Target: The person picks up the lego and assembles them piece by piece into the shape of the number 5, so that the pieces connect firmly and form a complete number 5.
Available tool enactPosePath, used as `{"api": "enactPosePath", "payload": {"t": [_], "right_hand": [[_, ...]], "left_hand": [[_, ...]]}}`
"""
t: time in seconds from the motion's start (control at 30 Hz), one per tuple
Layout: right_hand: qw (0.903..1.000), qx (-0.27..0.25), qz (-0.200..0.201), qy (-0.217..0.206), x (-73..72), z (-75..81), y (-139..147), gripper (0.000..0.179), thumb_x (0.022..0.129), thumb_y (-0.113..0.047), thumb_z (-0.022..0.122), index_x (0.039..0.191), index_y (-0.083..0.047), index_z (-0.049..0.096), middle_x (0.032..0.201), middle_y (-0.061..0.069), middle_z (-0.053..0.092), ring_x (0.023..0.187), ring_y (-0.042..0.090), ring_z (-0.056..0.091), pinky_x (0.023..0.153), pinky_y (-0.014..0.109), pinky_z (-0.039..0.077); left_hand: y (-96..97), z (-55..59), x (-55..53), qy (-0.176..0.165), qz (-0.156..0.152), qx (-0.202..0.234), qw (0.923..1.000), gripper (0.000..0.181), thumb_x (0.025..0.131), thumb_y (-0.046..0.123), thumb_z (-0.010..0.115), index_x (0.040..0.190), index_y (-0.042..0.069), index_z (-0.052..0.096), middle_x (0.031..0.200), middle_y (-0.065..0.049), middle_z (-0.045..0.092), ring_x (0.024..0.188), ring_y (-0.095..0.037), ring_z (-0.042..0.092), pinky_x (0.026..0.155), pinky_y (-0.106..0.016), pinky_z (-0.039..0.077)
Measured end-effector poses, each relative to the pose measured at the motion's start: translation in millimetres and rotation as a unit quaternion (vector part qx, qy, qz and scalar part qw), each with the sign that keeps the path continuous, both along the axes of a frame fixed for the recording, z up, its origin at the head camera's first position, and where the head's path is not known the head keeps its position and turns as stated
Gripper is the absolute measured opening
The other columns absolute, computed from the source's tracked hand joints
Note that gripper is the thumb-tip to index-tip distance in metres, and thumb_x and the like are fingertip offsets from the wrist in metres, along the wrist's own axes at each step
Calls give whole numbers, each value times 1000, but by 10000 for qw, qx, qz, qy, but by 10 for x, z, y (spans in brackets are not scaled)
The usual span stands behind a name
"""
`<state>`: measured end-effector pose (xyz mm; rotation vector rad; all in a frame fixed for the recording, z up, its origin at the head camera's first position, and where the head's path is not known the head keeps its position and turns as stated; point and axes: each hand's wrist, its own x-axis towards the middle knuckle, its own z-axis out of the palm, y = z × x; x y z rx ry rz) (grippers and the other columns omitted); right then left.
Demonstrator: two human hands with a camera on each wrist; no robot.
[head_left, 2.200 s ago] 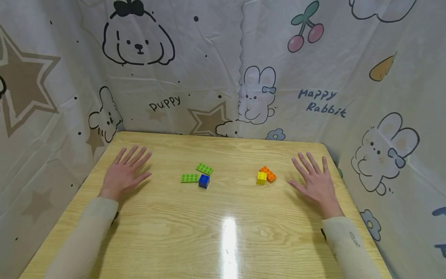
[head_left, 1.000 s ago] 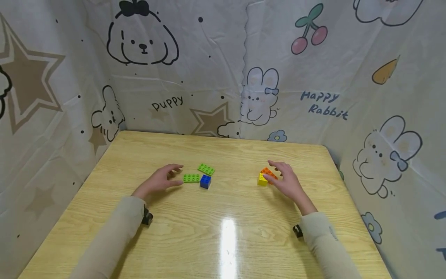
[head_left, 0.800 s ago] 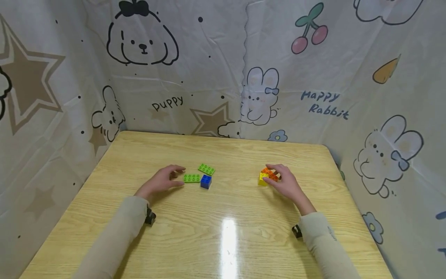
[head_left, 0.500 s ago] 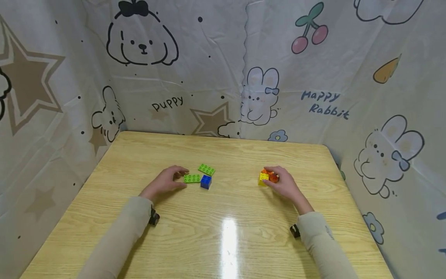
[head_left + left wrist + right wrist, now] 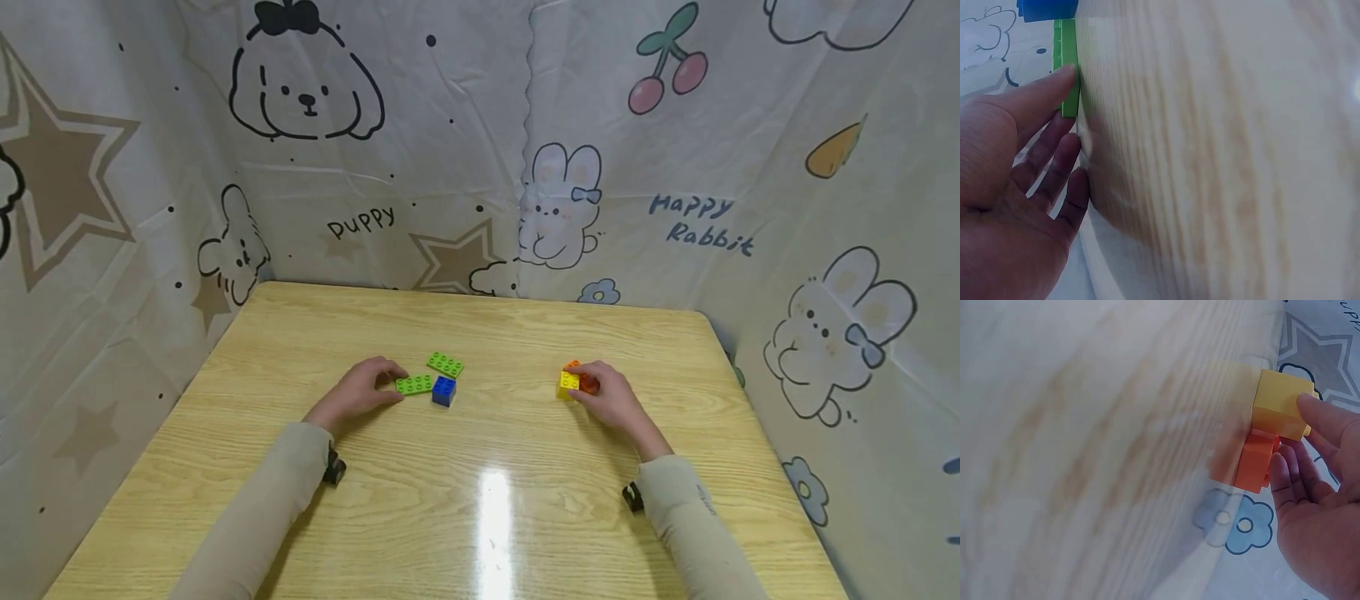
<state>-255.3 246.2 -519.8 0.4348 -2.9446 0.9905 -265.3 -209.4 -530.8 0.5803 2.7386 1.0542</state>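
Observation:
In the head view my left hand (image 5: 358,390) pinches the left end of a flat green toy brick (image 5: 415,384), thumb along its near side. The left wrist view shows the thumb against the same green brick (image 5: 1069,56). A blue brick (image 5: 443,391) stands at its right end, and a second flat green brick (image 5: 446,364) lies just behind. My right hand (image 5: 611,402) pinches a yellow brick (image 5: 567,386) between thumb and forefinger. An orange brick (image 5: 1255,461) lies right beside the yellow one, partly hidden under the fingers in the head view.
The bricks are on a wood-grain table (image 5: 375,500), toward its far half. A pale printed curtain (image 5: 450,167) hangs along the back and both sides. A bright light reflection streaks the table's near middle.
Both hands, earlier spread wide at the table's sides, have come inward to the bricks. The left fingers have closed on the green brick, which has turned slightly; the right fingers have closed on the yellow brick.

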Motion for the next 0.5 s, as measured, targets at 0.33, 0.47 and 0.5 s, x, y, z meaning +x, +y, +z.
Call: {"api": "enactPosePath", "payload": {"t": [0.33, 0.47, 0.5], "right_hand": [[10000, 6, -21, -47, -12, 1, 12, 37, 86, -18, 73, 123, -15, 65, 115, 10, 61, 94, 23, 53, 77, 35, 44], [10000, -13, -24, -70, -15, 13, 8, 36, 87, -19, 72, 122, -15, 66, 115, 9, 61, 92, 23, 53, 76, 34, 45], [10000, -28, -29, -72, -18, 16, 5, 35, 87, -20, 72, 122, -15, 66, 114, 8, 61, 91, 22, 53, 76, 34, 45]], "left_hand": [[3, 6, 10, 79, 56, -63, 9999, 33, 86, 20, 73, 117, 13, 66, 106, -3, 61, 99, -22, 57, 91, -42, 47], [-2, -9, 9, 114, 69, -63, 9999, 33, 85, 22, 74, 117, 13, 66, 107, -3, 61, 99, -21, 57, 90, -42, 47], [-3, -13, 10, 121, 71, -64, 9999, 34, 85, 22, 74, 117, 13, 66, 107, -3, 61, 99, -21, 57, 90, -42, 47]]}}
